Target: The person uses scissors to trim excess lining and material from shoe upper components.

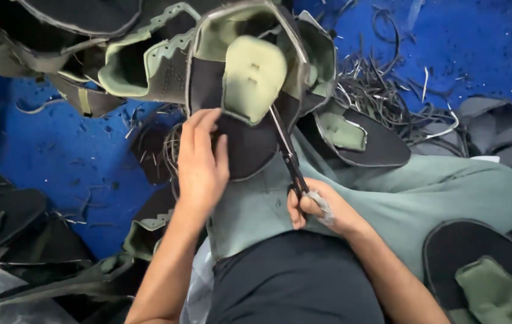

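Head view: the blue floor (58, 156) is seen across the left and upper right of the frame, strewn with thin dark trimmings (382, 84) in the upper right. Open blue room is left only at centre left and along the top right edge; elsewhere it is crowded by stacked shoe uppers (136, 66) at the upper left and further cut pieces (484, 270) at the lower right. The middle and right of the frame are filled by a bent leg in grey-green trousers (424, 192).

A black-and-green shoe upper (238, 114) is held upright at the upper centre, resting against the knee, its pale green tongue (255, 78) facing the camera. The left hand (201, 165) is laid flat against the upper's lower left edge, fingers spread and pressing on the black panel, with nothing enclosed. The right hand (319, 210) is closed around the handles of black scissors (289, 156), whose blades are angled up to the upper's right edge, just below the tongue. Whether the blades are parted cannot be told.
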